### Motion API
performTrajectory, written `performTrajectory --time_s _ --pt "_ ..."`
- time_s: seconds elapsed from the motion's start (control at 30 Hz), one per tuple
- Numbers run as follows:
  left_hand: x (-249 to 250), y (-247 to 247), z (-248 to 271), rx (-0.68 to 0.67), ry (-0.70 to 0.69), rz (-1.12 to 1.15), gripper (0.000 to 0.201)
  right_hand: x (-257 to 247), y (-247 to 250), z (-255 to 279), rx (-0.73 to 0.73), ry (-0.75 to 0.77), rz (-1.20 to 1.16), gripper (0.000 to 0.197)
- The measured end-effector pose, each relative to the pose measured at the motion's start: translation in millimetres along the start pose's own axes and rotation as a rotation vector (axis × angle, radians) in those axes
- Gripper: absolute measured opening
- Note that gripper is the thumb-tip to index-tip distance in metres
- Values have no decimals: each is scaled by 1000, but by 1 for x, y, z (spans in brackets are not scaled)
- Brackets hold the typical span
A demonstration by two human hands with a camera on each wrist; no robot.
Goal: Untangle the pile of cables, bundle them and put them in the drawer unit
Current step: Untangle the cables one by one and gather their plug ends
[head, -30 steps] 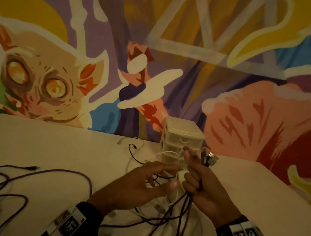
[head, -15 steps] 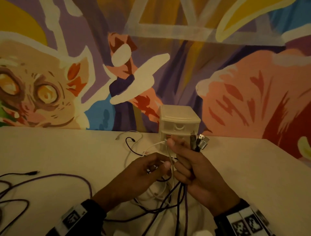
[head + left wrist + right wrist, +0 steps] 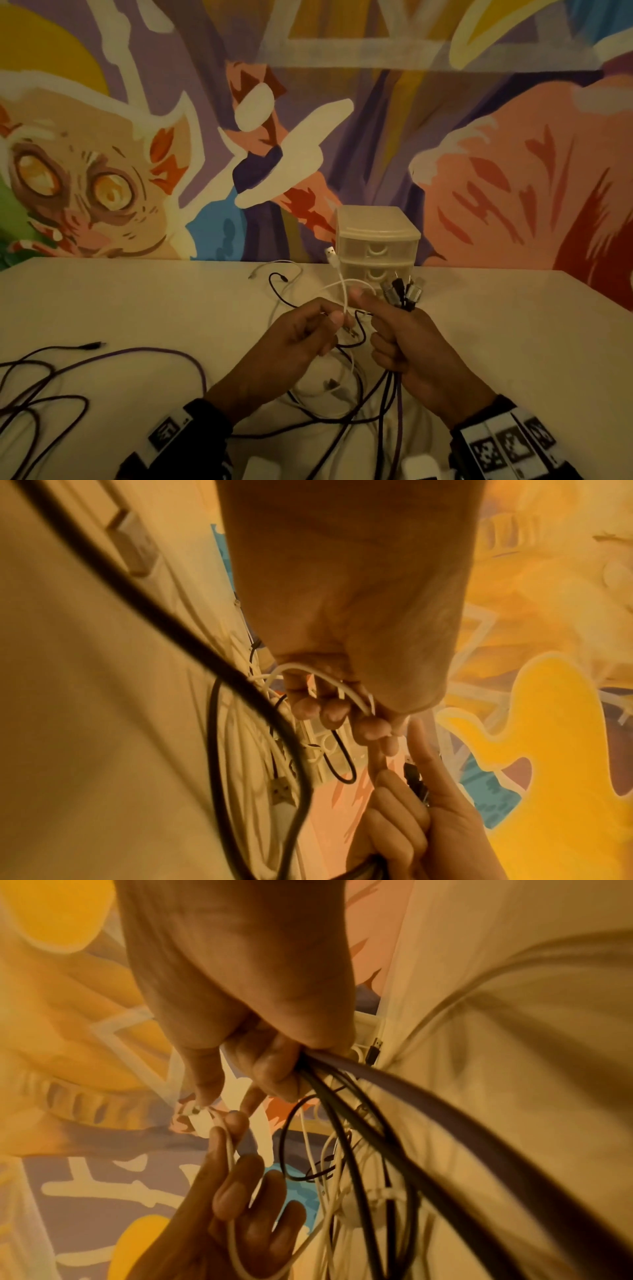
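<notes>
Above the pale table, the left hand pinches a thin white USB cable rising upright (plug topmost), while the right hand grips several dark cables, plugs pointing up toward the translucent plastic drawer unit.

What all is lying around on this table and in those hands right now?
drawer unit: one, translucent white, three drawers showing, at the table's back edge by the mural.
white cable: one, plug end raised, pinched above the pile.
bunch of plugs: several, dark and silver, sticking up from a fist.
tangled pile: white and dark cables, count unclear, below both hands.
purple cables: looped loosely at the table's left.
table: one, cream.
mural: painted wall behind.
left hand: pinches the white cable.
right hand: grips the dark cables.
</notes>
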State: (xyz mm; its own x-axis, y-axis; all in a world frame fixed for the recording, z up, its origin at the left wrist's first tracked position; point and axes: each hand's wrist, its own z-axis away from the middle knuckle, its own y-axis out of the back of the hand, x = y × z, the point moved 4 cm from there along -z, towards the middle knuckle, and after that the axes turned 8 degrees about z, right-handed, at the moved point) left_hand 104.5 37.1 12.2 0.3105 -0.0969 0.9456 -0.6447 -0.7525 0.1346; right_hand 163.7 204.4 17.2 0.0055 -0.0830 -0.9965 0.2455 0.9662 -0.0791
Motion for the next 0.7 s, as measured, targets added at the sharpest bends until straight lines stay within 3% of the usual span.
performTrajectory --time_s 0.2,0.3,0.37,0.43,0.6,0.7 --pt "-2 0 3 -12 40 -45 36 -2 -1 1 0 38 66 32" --pt "4 8 1 49 3 -131 43 -23 17 0 106 200 -247 17" --pt "8 13 -1 62 -52 -151 41 -37 36 1 156 302 -477 17" --pt "10 15 -1 59 -80 -151 36 -37 44 0 157 333 -516 21" --pt "8 17 -1 115 -91 -72 33 -7 2 -1 28 184 -92 68" --pt "7 17 -2 102 -83 -70 34 -7 -3 1 44 184 83 40"
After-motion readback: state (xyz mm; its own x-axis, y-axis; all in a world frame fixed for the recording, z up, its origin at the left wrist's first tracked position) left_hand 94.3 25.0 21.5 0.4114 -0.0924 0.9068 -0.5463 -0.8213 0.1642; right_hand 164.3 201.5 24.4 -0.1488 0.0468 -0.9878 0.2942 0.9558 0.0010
